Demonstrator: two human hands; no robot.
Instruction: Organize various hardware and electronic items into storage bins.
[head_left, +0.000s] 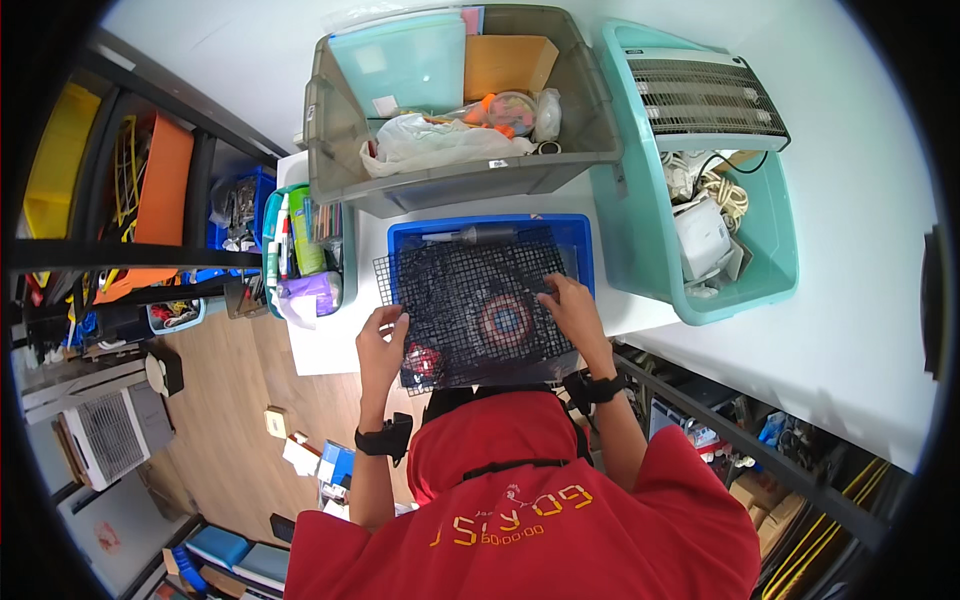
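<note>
A black mesh sheet lies over a blue plastic bin on the white table. Through the mesh show a round red and blue item, a red and white item and dark contents that I cannot make out. My left hand is at the mesh's left edge, thumb and fingers around that edge. At the right side, my right hand has its thumb and fingertips at the mesh, apart from each other; whether they pinch it is unclear. A grey cylindrical item lies along the bin's far side.
Behind the bin stands a large grey tub with folders and bags. On the right, a teal tub holds a heater and cables. A small teal basket with markers is at left. Black-framed shelves stand beyond it.
</note>
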